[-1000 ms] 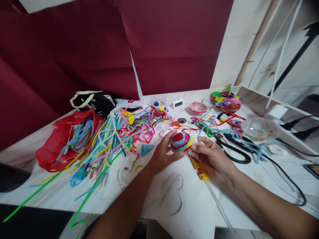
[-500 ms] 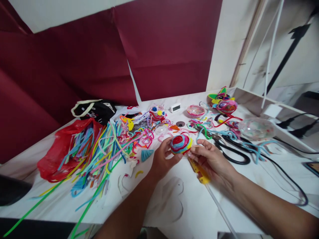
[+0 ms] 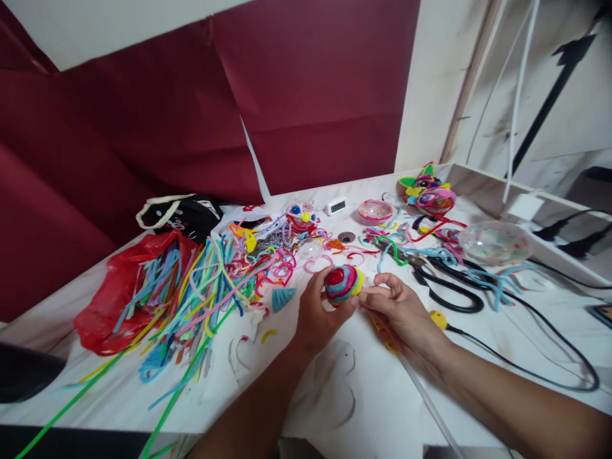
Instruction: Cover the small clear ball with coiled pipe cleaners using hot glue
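Note:
A small dome wound in red, blue, pink and yellow fuzzy strands (image 3: 342,284) is held above the white table. My left hand (image 3: 318,309) grips its left and lower side between fingers and thumb. At its right edge, the fingers of my right hand (image 3: 396,304) are pinched together beside the yellow rim; whatever lies between them is too small to make out. Under my right hand a yellow glue gun (image 3: 386,338) is partly hidden, with a clear glue stick (image 3: 425,398) running toward the front edge.
Colourful pipe cleaners (image 3: 205,287) spill from a red plastic bag (image 3: 102,312) on the left. Black-handled scissors (image 3: 452,296) and a clear dome (image 3: 496,242) lie to the right. Behind stand a pink-rimmed bowl (image 3: 375,211), a white digital clock (image 3: 335,206) and a decorated figure (image 3: 433,194).
The dome has tilted and shifted slightly left and down in my left hand. My right hand has moved a little left, and a yellow part with a black cord now shows beside it.

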Tool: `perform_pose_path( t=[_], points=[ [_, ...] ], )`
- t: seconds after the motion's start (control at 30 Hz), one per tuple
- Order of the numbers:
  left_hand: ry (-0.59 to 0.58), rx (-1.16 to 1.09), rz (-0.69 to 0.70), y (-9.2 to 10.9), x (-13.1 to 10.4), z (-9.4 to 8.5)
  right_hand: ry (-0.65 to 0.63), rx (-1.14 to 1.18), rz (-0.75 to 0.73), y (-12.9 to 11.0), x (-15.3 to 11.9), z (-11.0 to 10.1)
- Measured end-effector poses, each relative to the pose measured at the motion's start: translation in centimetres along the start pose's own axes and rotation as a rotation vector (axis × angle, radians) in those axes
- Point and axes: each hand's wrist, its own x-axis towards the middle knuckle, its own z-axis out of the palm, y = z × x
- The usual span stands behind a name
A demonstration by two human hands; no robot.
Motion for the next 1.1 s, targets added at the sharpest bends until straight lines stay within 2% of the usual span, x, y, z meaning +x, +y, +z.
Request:
perform_pose_path(
  t=[0.7, 0.93, 1.1],
  points=[
    [0.013, 0.178, 0.049, 0.51, 0.11, -0.48, -0.087, -0.084, 0.031, 0.35, -0.53, -0.24],
    [-0.018, 0.13, 0.005, 0.33, 0.36, -0.68, -0.123, -0.12, -0.023, 0.82, -0.55, -0.26],
    [-0.09, 0.02, -0.043, -0.13, 0.69, -0.77, -0.158, -0.139, -0.039, 0.35, -0.79, 0.06]
  ],
)
